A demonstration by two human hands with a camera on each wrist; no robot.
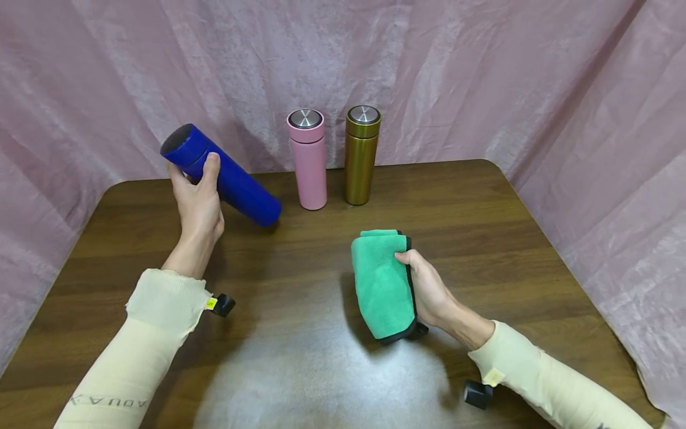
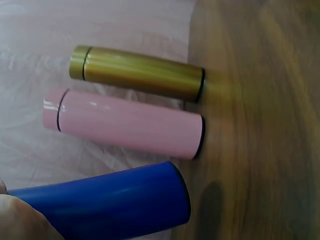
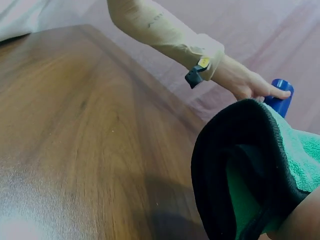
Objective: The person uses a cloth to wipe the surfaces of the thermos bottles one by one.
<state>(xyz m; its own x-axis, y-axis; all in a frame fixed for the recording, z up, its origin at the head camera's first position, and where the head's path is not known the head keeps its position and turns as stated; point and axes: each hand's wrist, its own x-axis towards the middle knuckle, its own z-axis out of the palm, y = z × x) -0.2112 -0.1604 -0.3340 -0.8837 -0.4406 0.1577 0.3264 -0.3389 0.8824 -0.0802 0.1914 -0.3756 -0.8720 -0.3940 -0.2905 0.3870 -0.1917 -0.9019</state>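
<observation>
My left hand [image 1: 198, 202] grips a blue thermos bottle [image 1: 236, 182] near its lid end. The bottle is tilted, its lid up to the left and its base down to the right. In the left wrist view the base of the blue bottle [image 2: 125, 202] hangs just off the wooden table, with a shadow beside it. My right hand [image 1: 429, 292] pinches the edge of a folded green cloth [image 1: 380, 286] with black trim, thumb on top, held above the table. The right wrist view shows the folds of the cloth [image 3: 295, 150] from the side; the fingers beneath are mostly hidden.
A pink thermos bottle [image 1: 309, 167] and a gold thermos bottle [image 1: 361, 161] stand upright side by side near the back edge of the wooden table [image 1: 289, 310]. Pink curtains [image 1: 429, 71] hang behind and at the sides.
</observation>
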